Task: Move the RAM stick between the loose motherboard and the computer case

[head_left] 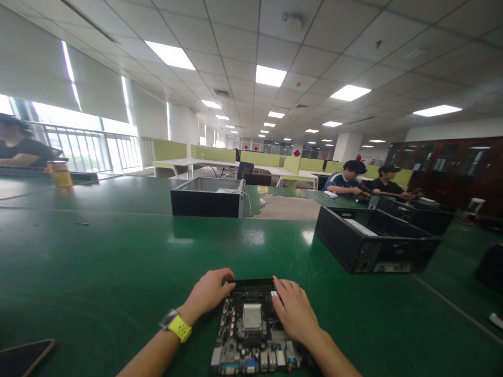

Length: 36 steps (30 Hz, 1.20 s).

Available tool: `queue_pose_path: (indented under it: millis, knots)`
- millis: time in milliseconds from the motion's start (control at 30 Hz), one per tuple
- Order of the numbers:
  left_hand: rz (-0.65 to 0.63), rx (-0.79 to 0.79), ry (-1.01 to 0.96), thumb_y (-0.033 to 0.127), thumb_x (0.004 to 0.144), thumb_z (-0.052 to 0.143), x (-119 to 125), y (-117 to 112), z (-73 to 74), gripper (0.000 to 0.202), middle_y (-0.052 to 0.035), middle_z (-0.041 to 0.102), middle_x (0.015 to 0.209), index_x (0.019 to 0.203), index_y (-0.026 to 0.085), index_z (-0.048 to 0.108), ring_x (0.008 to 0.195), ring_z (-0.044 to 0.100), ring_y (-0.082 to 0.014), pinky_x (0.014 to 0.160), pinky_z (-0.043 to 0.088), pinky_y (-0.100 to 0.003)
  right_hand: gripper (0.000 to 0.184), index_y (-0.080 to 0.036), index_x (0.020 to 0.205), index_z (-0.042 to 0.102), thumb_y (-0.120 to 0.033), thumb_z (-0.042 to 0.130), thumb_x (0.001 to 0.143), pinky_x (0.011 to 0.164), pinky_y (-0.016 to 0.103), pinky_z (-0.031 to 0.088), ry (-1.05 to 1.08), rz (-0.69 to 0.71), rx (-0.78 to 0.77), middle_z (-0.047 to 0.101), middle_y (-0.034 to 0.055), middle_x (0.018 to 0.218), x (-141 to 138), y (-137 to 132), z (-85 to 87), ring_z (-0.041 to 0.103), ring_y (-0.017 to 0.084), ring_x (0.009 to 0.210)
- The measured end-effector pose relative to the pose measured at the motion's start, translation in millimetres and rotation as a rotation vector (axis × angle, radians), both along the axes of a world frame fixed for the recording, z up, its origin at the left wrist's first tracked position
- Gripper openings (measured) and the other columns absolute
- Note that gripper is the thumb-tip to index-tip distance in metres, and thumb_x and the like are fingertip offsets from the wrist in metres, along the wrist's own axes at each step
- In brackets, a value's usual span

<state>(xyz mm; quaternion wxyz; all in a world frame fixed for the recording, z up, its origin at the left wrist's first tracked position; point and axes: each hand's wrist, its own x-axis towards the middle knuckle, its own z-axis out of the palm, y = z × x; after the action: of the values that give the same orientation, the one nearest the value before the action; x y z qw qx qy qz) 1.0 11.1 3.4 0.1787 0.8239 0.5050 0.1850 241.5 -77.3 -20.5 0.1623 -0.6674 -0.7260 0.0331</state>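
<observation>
right, from my remote seat i see both forearms coming in from the near edge and meeting over a motherboard (pixel 251 335) that lies flat on the green table (pixel 118 251), near and just right of centre.

the left hand (pixel 210 291) comes in at a slant from the near left, its wrist low and wearing a watch with a yellow band (pixel 177 325). its fingers are curled, with the tips on the far left corner of the board, where a long black strip (pixel 253 284) runs along the far edge. i cannot tell whether the fingers pinch that strip or only rest on it.

the right hand (pixel 295 310) lies palm down over the right side of the board, fingers stretched out and close together, pointing far and slightly left, tips at the right end of the strip. it is spread flat and grips nothing that i can see.

between the hands sits the square silver processor (pixel 251 317), uncovered. a row of ports (pixel 251 361) lines the board's near edge.

a dark phone (pixel 23 356) lies at the near left. an open computer case (pixel 373 246) stands to the far right of the hands, and another (pixel 208 197) sits farther back, left of centre.
</observation>
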Motion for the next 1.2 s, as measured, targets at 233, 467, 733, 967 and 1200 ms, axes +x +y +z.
queue_pose_path:
  millis: [233, 467, 733, 967, 1200]
  knots:
    - [0.101, 0.118, 0.071, 0.044, 0.08, 0.048, 9, -17, 21.2, 0.038, -0.005, 0.063, 0.113, 0.111, 0.024, 0.058, 0.102, 0.057, -0.021, 0.086, 0.042, -0.031, 0.053, -0.019, 0.138, 0.037, -0.038, 0.026, 0.09, 0.102, 0.037, 0.025, 0.0, -0.011, 0.011, 0.048, 0.0063, 0.132, -2, 0, -0.5, 0.039, 0.023, 0.121]
    - [-0.299, 0.134, 0.157, 0.054, 0.08, 0.047, 58, -83, 28.6, 0.032, -0.0014, 0.063, 0.106, 0.1, 0.033, 0.062, 0.092, 0.061, -0.0234, 0.079, 0.046, -0.034, 0.055, -0.018, 0.139, 0.035, -0.037, 0.029, 0.088, 0.103, 0.037, 0.025, 0.035, -0.024, -0.014, 0.048, 0.0061, 0.132, -2, 0, 1.3, 0.039, 0.023, 0.121]
    - [0.111, 0.215, 0.196, 0.043, 0.084, 0.044, 29, -45, 25.9, 0.045, -0.0087, 0.051, 0.131, 0.123, 0.023, 0.05, 0.104, 0.058, -0.0254, 0.087, 0.045, -0.038, 0.056, -0.023, 0.144, 0.022, -0.036, 0.027, 0.09, 0.106, 0.036, 0.022, 0.08, 0.028, 0.008, 0.031, -0.0005, 0.145, 1, -4, 4.2, 0.03, 0.019, 0.13]
    - [0.173, 0.107, 0.238, 0.045, 0.08, 0.048, -2, -21, 21.4, 0.049, -0.0092, 0.061, 0.119, 0.121, 0.021, 0.056, 0.108, 0.055, -0.0267, 0.089, 0.043, -0.039, 0.053, -0.029, 0.143, 0.022, -0.036, 0.026, 0.091, 0.106, 0.04, 0.02, 0.044, 0.056, -0.034, 0.029, -0.0027, 0.146, 0, -3, 4.7, 0.027, 0.019, 0.132]
    - [0.101, 0.091, 0.261, 0.036, 0.079, 0.05, 11, -26, 14.0, 0.042, -0.0096, 0.064, 0.113, 0.117, 0.022, 0.059, 0.104, 0.057, -0.026, 0.087, 0.043, -0.038, 0.052, -0.028, 0.144, 0.023, -0.036, 0.024, 0.092, 0.106, 0.04, 0.021, 0.043, 0.066, -0.033, 0.031, -0.0014, 0.146, 0, -3, 4.5, 0.025, 0.019, 0.134]
